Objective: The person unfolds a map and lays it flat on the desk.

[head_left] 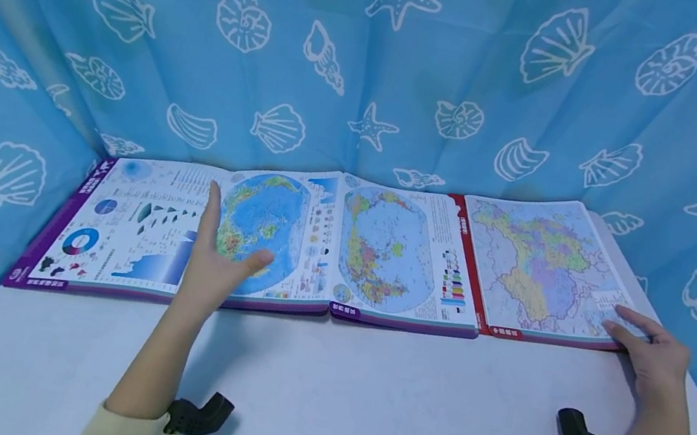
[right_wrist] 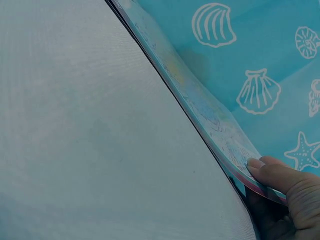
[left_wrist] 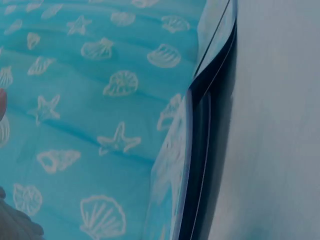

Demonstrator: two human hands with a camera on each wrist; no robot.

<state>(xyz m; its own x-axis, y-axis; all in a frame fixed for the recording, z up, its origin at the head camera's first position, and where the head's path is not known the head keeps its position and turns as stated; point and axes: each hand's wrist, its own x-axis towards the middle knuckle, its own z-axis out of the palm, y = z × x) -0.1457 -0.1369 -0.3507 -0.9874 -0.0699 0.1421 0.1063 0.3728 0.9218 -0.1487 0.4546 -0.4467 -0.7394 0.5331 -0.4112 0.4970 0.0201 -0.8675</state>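
Right hand: we pinch the pliable-looking red-edged map at its near-right corner. Left hand: outstretched, left of it.

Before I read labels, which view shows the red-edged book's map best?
The head view: the map spreads out broadly, nearly whole, beside the right hand. The right wrist view shows it as a narrow slanting strip; in the left wrist view I cannot pick it out.
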